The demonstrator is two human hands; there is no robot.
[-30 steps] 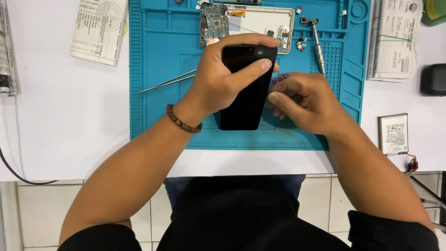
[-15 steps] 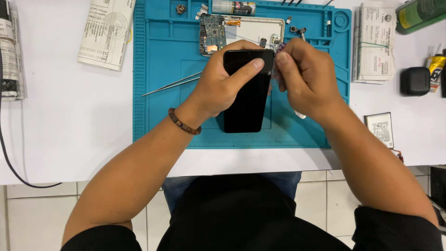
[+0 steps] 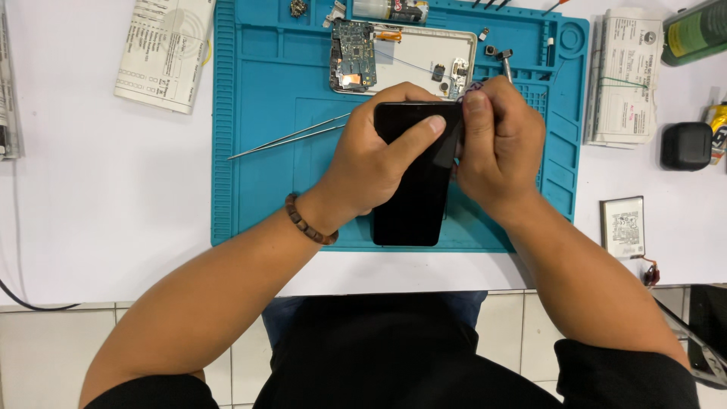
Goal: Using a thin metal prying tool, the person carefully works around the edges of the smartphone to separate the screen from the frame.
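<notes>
A black phone (image 3: 415, 193) stands tilted on the blue work mat (image 3: 261, 189). My left hand (image 3: 375, 163) grips it from the left, thumb across its dark face. My right hand (image 3: 500, 148) is closed at the phone's upper right edge, pinching a small thin pick (image 3: 471, 89) against that corner; most of the pick is hidden by my fingers. Just behind the phone lies an opened white phone frame (image 3: 413, 60) with a circuit board (image 3: 353, 53) at its left end.
Metal tweezers (image 3: 288, 138) lie on the mat left of my hand. A screwdriver (image 3: 506, 64) sits at the back right. Paper bundles (image 3: 163, 45) (image 3: 625, 76), a flat battery (image 3: 625, 226), a black box (image 3: 685, 145) and a green bottle (image 3: 693, 30) rest on the white table.
My right hand has risen from the phone's lower right side to its upper right corner. The phone stayed in my left hand, and the view shifted slightly.
</notes>
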